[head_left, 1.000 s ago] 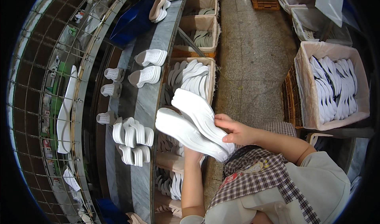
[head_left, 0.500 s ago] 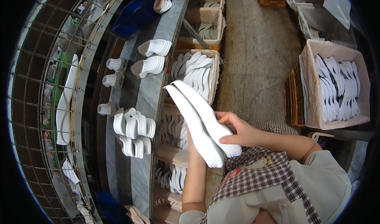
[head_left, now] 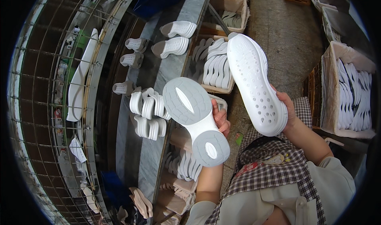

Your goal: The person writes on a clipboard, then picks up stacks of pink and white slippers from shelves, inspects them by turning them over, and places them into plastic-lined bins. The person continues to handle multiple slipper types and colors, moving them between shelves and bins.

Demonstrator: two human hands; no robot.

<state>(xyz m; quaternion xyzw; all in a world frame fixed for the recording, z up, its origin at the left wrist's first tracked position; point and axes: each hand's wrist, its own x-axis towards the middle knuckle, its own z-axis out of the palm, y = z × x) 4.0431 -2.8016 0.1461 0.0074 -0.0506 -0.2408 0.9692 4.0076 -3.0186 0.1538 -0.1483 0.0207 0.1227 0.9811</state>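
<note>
My left hand point(head_left: 221, 117) is closed round a white shoe sole point(head_left: 203, 129) at its edge. Its underside faces up, with grey tread patches at both ends and a narrow white waist. To the right, my right hand point(head_left: 288, 108) grips the heel end of another white shoe sole point(head_left: 252, 76). That one shows its inner face, dotted with small round holes, and its toe points away from me. The two soles are apart, both held in the air. Fingers of each hand are partly hidden behind the soles.
Stacked white soles point(head_left: 149, 127) rest on a grey bench point(head_left: 137, 157) at left, with more soles point(head_left: 176, 46) farther along. Lined crates of soles stand below the bench, and another lined crate point(head_left: 331, 121) is at right. A wire mesh point(head_left: 47, 106) borders the far left.
The two soles, held side by side before, are now separated. The left one has turned to show its tread, the right one its holed inner face. My view has shifted too.
</note>
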